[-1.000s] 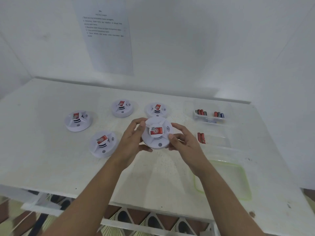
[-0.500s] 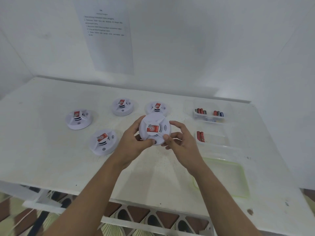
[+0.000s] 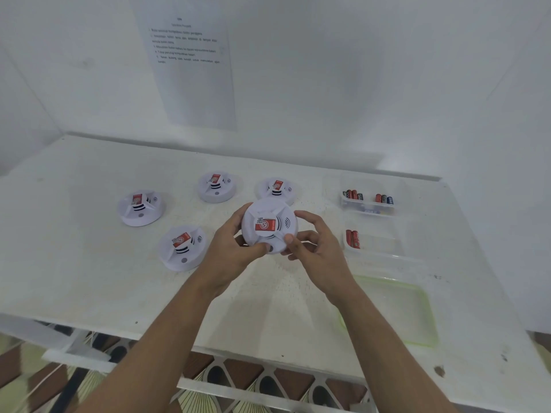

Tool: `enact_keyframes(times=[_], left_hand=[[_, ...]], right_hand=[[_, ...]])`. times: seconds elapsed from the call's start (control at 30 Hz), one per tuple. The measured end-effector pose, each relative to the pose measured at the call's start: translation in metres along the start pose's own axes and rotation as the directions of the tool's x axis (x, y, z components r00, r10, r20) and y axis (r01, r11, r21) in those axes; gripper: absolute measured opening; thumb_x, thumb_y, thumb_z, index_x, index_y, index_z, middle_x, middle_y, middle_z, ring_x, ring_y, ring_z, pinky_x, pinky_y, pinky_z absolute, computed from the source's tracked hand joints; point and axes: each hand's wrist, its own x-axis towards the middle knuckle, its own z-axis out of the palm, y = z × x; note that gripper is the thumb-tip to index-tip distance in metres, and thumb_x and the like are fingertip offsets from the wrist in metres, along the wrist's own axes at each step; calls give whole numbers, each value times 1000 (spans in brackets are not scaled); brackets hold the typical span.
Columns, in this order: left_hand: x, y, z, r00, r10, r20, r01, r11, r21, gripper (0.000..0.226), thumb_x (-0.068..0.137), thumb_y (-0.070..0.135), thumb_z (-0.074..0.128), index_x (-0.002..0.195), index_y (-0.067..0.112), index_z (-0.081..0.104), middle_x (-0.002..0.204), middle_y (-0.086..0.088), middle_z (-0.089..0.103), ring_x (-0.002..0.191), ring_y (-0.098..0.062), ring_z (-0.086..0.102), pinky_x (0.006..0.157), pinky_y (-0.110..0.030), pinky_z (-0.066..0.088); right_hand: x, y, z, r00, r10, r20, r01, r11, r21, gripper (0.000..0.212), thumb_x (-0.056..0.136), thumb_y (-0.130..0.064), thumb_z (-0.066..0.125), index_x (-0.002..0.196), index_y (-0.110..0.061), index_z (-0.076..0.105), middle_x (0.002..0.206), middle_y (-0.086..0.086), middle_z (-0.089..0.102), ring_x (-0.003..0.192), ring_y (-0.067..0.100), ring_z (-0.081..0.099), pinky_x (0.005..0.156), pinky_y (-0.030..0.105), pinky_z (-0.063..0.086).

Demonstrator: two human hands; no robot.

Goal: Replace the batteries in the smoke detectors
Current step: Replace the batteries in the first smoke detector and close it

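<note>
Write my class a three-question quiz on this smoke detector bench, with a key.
1. How many smoke detectors rest on the table, excluding the raised detector?
2. True or false: only one hand grips the raised detector.
3. The lone pair of red batteries lies in: A) the nearer clear container; B) a cardboard box; C) an opened detector.
Key: 1. four. 2. false: left hand and right hand both grip it. 3. A.

I see a scuffed white flat table top (image 3: 89, 263) set between plain white walls (image 3: 357, 70), softly and evenly lit. A white printed paper sheet (image 3: 193, 84) hangs on the back wall. Under the table's near edge, a white frame bar (image 3: 238, 391) crosses a brown-and-cream patterned tile floor (image 3: 286, 380).
</note>
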Motion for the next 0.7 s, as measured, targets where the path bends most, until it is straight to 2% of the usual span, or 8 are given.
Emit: enact_keyframes(times=[0.3, 0.53, 0.7], left_hand=[[0, 2, 0, 1000, 4, 7, -4, 999, 45, 67, 82, -5, 74, 125, 42, 54, 116, 16, 69, 109, -9, 67, 80, -25, 57], [1, 1, -1, 1000, -6, 23, 5, 999, 45, 69, 82, -5, 74, 136, 31, 51, 119, 12, 68, 110, -11, 67, 82, -29, 58], [0, -1, -1, 999, -12, 31, 10, 999, 50, 69, 82, -5, 74, 135, 34, 51, 119, 14, 68, 110, -10, 66, 82, -28, 58]], right_hand=[[1, 0, 0, 1000, 10, 0, -10, 1000, -22, 46, 95, -31, 68, 136, -31, 49, 99, 3, 74, 84, 14, 75, 78, 28, 60], [2, 1, 0, 1000, 16, 1, -16, 1000, -22, 46, 95, -30, 68, 137, -30, 48, 98, 4, 74, 84, 15, 75, 79, 28, 60], [2, 3, -2, 1000, 14, 3, -14, 1000, -27, 46, 95, -32, 68, 137, -31, 48, 98, 5, 74, 85, 15, 75, 80, 29, 60]])
